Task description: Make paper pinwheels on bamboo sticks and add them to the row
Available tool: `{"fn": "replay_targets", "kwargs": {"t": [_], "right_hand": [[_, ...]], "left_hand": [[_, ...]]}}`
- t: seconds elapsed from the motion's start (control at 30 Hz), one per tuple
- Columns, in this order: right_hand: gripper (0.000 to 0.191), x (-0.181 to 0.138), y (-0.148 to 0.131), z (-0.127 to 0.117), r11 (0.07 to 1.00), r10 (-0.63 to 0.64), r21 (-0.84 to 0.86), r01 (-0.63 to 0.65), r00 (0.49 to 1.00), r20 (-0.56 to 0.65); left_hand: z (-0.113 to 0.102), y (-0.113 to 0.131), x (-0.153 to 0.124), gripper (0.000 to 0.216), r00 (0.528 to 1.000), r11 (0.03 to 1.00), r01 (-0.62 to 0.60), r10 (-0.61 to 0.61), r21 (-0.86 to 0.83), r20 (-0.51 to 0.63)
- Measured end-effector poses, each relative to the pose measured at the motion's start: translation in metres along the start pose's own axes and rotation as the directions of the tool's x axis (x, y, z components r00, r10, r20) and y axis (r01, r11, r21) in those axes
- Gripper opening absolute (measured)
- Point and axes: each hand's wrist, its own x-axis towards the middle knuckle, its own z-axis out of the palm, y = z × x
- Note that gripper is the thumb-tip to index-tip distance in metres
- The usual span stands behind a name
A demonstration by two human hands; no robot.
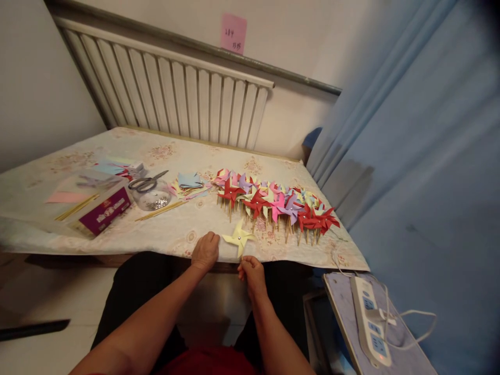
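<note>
Flower-patterned and pale, the tabletop (164, 151) meets a radiator (172, 88) at the back. At far left, a see-through box (111, 211) with a purple label contains thin sticks (76, 207), which its walls likely keep from rolling. Scissors (149, 182) lie across a round tub (142, 203) of small metal pieces (158, 202); the tub presumably stops these scattering. Just beside it are loose sticks (162, 210) and piled coloured paper (189, 180), seemingly laid for easy reach. The left hand (205, 251) rests near the front edge, fingers curled; whether they hold anything cannot be told. Next comes a yellow pinwheel (239, 238), between both hands. Directly below its vanes the right hand's (252, 272) fingers press together, apparently pinching its stick, which leaves the vanes uncrushed. Farther right, many coloured pinwheels (277, 203) stand upright, crowded together, probably to save space.
</note>
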Motion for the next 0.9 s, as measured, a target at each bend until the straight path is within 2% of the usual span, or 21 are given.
{"fn": "replay_targets", "kwargs": {"t": [0.9], "right_hand": [[0.024, -0.002, -0.0033, 0.0002, 1.0, -0.009, -0.018, 0.009, 1.0, 0.007]], "left_hand": [[-0.0016, 0.0008, 0.0003, 0.023, 1.0, 1.0, 0.009, -0.009, -0.002, 0.027]]}}
